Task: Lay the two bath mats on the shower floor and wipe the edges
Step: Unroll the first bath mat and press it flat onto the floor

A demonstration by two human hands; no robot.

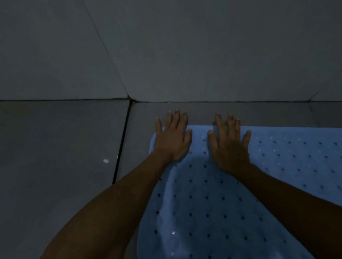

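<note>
Dim grey-tiled shower floor (56,147), meeting the tiled wall (200,46) along a dark seam running across the middle. Dark grout line cutting diagonally down from the corner, left of the arms. Small pale speck (106,160) lying on the floor tile to the left of that line. Bare floor stretching wide to the left; only a narrow strip of tile showing between the wall seam and the far edge of the mat.

Reaching forward with both forearms bare. Left hand (171,138) lying flat, fingers straight and slightly spread, pressing on the far left rounded corner of the blue bath mat (212,207), fingertips passing over the mat's far edge onto the tile. Right hand (228,143) likewise flat and spread, holding nothing, just beside the left, its fingertips crossing the same far edge.

Mat lying on the floor, dotted with rows of small holes, running under both hands, toward the right edge and downward between the forearms.
</note>
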